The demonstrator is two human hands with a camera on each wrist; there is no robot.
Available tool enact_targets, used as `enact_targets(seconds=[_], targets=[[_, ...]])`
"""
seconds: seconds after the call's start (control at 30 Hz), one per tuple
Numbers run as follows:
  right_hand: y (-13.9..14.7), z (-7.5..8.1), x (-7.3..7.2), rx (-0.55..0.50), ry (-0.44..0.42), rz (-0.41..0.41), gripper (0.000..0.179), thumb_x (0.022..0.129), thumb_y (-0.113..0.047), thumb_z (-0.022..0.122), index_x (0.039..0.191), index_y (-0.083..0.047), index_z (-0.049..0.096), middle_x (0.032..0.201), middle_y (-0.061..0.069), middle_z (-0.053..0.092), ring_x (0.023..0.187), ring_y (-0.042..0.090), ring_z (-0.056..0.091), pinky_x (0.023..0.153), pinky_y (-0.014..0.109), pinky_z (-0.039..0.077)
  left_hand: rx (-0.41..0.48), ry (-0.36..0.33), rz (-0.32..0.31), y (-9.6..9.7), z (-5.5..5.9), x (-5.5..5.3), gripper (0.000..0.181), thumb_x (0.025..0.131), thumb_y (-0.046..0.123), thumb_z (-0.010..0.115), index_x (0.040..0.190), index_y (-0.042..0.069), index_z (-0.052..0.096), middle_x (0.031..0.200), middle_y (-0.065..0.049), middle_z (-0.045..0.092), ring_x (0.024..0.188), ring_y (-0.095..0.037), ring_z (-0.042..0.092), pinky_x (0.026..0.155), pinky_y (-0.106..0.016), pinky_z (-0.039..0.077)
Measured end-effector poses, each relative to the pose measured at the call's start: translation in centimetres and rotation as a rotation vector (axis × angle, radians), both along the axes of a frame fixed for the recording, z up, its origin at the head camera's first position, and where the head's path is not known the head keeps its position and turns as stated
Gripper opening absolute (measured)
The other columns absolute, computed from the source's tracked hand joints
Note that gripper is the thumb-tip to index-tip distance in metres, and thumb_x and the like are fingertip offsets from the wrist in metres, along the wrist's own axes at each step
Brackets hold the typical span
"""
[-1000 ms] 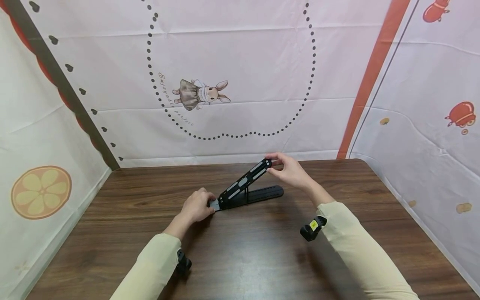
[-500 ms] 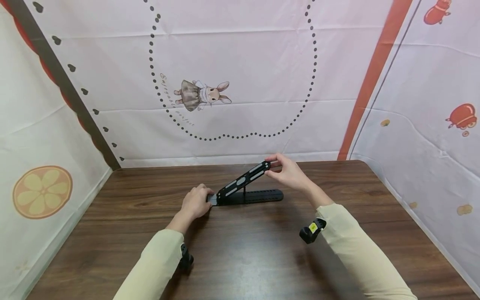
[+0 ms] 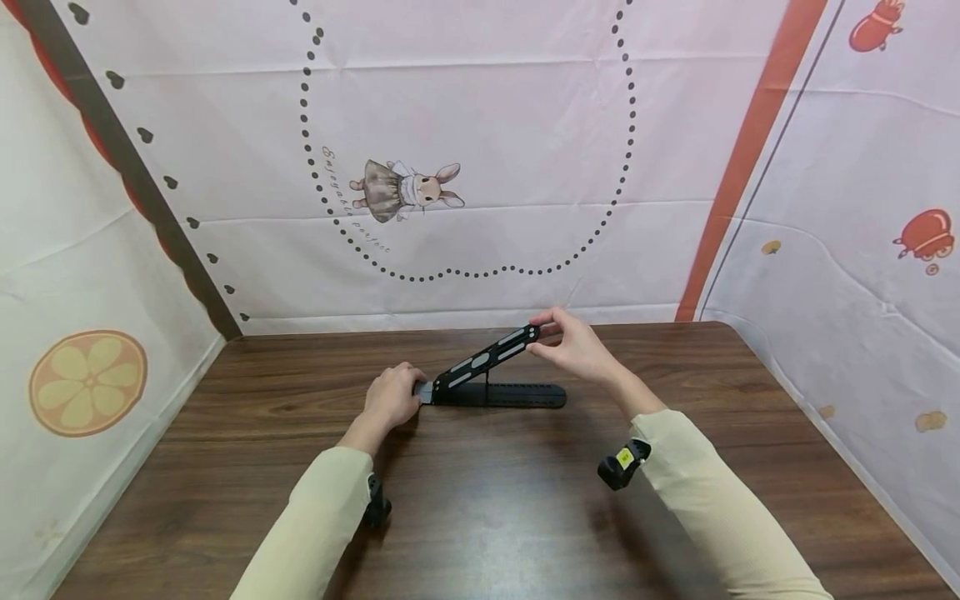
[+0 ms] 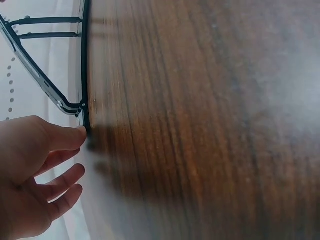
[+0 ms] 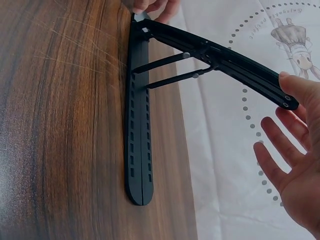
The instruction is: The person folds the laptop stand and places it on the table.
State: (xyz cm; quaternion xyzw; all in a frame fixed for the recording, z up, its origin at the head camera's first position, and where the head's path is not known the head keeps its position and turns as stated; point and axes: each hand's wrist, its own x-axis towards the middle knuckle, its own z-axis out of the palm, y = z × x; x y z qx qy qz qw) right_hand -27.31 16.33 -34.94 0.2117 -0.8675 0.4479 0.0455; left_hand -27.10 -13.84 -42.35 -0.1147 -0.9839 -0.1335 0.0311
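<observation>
A black folding laptop stand (image 3: 480, 362) with grey pads rests on the wooden table, its upper arm raised at a slant over the slotted base (image 3: 528, 396). Two thin struts (image 5: 165, 63) prop the arm up, as the right wrist view shows. At the hinged end, my left hand (image 3: 392, 396) pinches the grey tip, thumb on the near side. My right hand (image 3: 576, 346) pinches the raised arm's free end between thumb and index finger, the other fingers spread below it in the right wrist view.
The brown wood table (image 3: 480, 508) reaches back to a white printed cloth (image 3: 525, 167), close behind the stand. More cloth hangs at the left and right sides. Each sleeve carries a black wrist camera (image 3: 625, 464).
The stand's base has turned to lie more level with the table's far edge, its hinged end shifting slightly back with my left hand. The raised arm has tipped a little lower.
</observation>
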Motion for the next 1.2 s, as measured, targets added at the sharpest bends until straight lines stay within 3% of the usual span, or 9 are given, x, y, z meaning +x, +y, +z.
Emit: enact_targets(seconds=[0.3, 0.8, 1.0, 1.2], targets=[[-0.1, -0.2, 0.0, 0.002, -0.019, -0.006, 0.035, 0.084, -0.014, 0.067, 0.115, -0.006, 0.053, 0.114, 0.012, 0.057, 0.101, 0.027, 0.061, 0.074, 0.035, 0.053, -0.027, 0.002, 0.056, 0.4, -0.1, -0.4, 0.033, 0.081, 0.011, 0.066, 0.114, 0.014, 0.064, 0.118, -0.008, 0.059, 0.103, -0.032, 0.056, 0.082, -0.044, 0.048], [-0.2, -0.1, 0.1, 0.007, -0.03, -0.029, 0.034, 0.084, -0.017, 0.067, 0.114, -0.007, 0.053, 0.113, 0.012, 0.06, 0.102, 0.024, 0.061, 0.077, 0.036, 0.052, -0.012, 0.023, 0.069, 0.5, -0.6, 0.3, 0.034, 0.083, 0.019, 0.066, 0.116, 0.011, 0.063, 0.116, -0.012, 0.058, 0.102, -0.032, 0.056, 0.081, -0.045, 0.048], [-0.2, -0.2, -0.2, 0.008, -0.046, -0.03, 0.034, 0.085, -0.018, 0.066, 0.114, -0.007, 0.052, 0.115, 0.012, 0.059, 0.103, 0.024, 0.06, 0.078, 0.038, 0.051, 0.047, 0.076, 0.082, 0.6, -0.7, 0.8, 0.034, 0.082, 0.022, 0.068, 0.113, 0.01, 0.064, 0.117, -0.012, 0.057, 0.102, -0.031, 0.054, 0.083, -0.045, 0.047], [-0.2, -0.1, -0.2, 0.011, -0.057, -0.031, 0.035, 0.085, -0.019, 0.066, 0.115, -0.009, 0.052, 0.116, 0.013, 0.058, 0.104, 0.025, 0.059, 0.078, 0.039, 0.051, 0.038, 0.157, 0.054, 1.2, -0.5, 1.4, 0.035, 0.08, 0.025, 0.071, 0.111, 0.012, 0.065, 0.112, -0.01, 0.061, 0.101, -0.031, 0.056, 0.083, -0.044, 0.047]])
